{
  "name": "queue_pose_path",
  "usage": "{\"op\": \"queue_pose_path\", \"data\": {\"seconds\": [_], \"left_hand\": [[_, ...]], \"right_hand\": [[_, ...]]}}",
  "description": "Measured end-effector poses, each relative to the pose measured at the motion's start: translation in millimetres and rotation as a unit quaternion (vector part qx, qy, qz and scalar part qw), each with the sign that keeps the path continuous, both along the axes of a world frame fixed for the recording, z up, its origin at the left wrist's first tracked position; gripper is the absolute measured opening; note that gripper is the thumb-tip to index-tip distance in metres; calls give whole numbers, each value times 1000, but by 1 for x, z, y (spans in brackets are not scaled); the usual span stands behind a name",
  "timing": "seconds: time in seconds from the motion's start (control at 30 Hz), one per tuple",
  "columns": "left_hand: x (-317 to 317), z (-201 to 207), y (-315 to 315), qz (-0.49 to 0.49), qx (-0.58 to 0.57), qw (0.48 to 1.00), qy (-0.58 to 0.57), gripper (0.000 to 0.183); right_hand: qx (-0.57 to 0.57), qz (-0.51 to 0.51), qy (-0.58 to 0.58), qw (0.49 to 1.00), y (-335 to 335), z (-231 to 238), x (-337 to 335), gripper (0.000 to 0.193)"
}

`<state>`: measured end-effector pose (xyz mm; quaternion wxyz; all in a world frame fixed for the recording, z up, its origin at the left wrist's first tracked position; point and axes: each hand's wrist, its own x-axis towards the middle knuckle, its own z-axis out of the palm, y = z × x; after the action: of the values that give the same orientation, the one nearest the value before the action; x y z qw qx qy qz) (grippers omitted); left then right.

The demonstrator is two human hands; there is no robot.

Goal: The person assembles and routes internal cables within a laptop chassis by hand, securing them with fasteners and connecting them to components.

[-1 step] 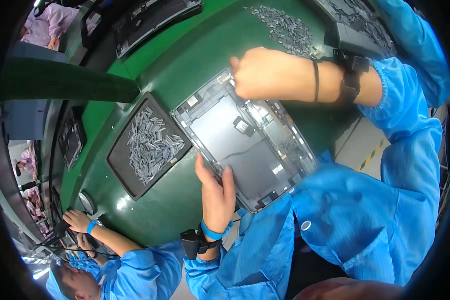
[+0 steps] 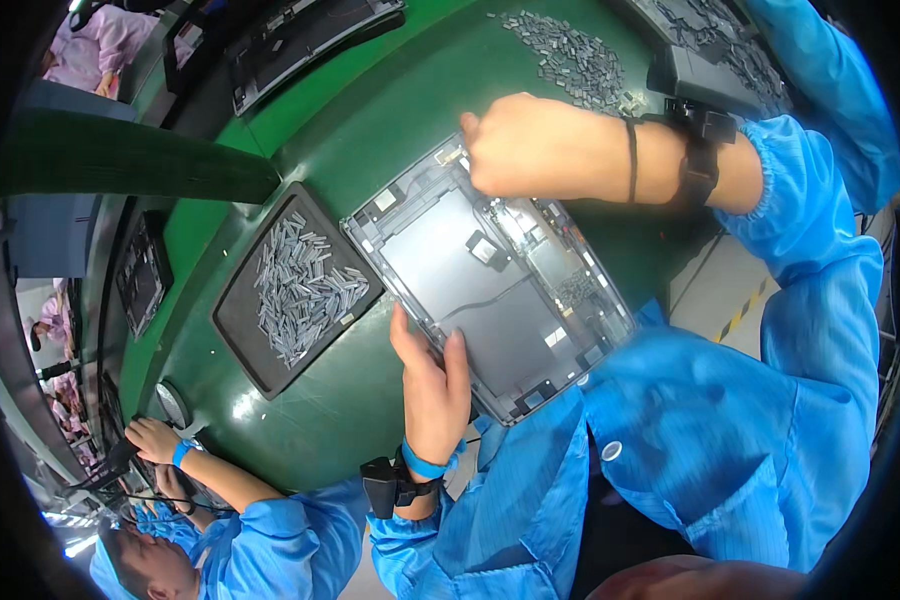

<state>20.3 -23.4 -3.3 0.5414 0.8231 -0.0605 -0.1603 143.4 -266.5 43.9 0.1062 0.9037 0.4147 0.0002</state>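
An opened flat device housing (image 2: 460, 320), grey, like a laptop or tablet shell with a circuit board along one side, lies tilted in front of me. My left hand (image 2: 437, 395) grips its left long edge, the thumb on the rim and the other fingers partly hidden. My right hand (image 2: 518, 148) is closed over the far upper corner, beside a small light connector piece (image 2: 454, 157). Its back faces me, so whatever its fingertips pinch is hidden. A dark tray (image 2: 245, 345) heaped with small grey strip-like parts (image 2: 305, 285) sits left of the housing.
Loose small grey parts (image 2: 570, 60) are spread on the green table (image 2: 400, 130) at the far side, near a grey box (image 2: 705, 80). A dark green post (image 2: 130, 165) rises at the left. Another person's hand (image 2: 155, 440) is at the lower left. More housings (image 2: 310, 45) lie beyond.
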Motion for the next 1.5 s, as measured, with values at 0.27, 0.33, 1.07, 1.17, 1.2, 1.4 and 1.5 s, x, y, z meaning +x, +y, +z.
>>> {"op": "queue_pose_path", "data": {"seconds": [0.27,0.33,1.07,1.17,1.2,1.4,1.5], "left_hand": [[6,12,4,-21,188,980,-69,62],[11,14,4,-33,218,972,-79,60],[153,24,-75,-144,270,860,-409,13],[159,19,-85,-168,250,857,-419,12],[161,16,-86,-168,252,857,-417,12],[162,11,-91,-168,269,843,-435,10],[163,10,-91,-182,276,824,-460,10]], "right_hand": [[142,-22,-206,968,2,-37,-31,17],[131,2,-199,971,-7,-36,-28,16],[305,-64,-202,928,-17,-49,-66,12],[304,-70,-192,931,-20,-50,-66,12],[300,-73,-187,933,-20,-50,-66,12],[291,-51,-175,939,-23,-48,-63,17],[289,-51,-165,942,-23,-50,-64,18]]}}
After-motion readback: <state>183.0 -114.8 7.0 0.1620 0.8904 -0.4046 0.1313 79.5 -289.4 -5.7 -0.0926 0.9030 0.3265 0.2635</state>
